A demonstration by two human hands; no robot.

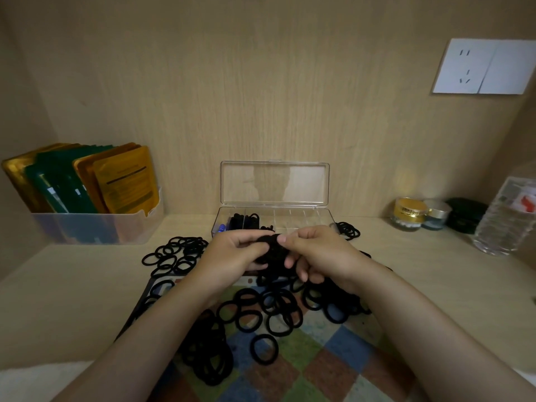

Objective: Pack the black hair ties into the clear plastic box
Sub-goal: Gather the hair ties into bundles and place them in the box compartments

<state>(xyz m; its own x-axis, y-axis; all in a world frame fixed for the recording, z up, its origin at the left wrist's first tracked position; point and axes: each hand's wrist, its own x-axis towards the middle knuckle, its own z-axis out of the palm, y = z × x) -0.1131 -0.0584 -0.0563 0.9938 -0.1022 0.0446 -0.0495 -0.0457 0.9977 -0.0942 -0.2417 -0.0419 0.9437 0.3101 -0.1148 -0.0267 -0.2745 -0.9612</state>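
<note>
A clear plastic box stands open at the back of the desk, its lid upright. Several black hair ties sit in its left end. My left hand and my right hand meet just in front of the box, both holding a bunch of black hair ties between them. Loose hair ties lie scattered under my hands on a checked mat. Another heap of ties lies to the left, and a small group sits by the box's right end.
A translucent bin with gold and green sachets stands at the back left. Small jars, a dark case and a water bottle stand at the right. A wall socket is on the back panel.
</note>
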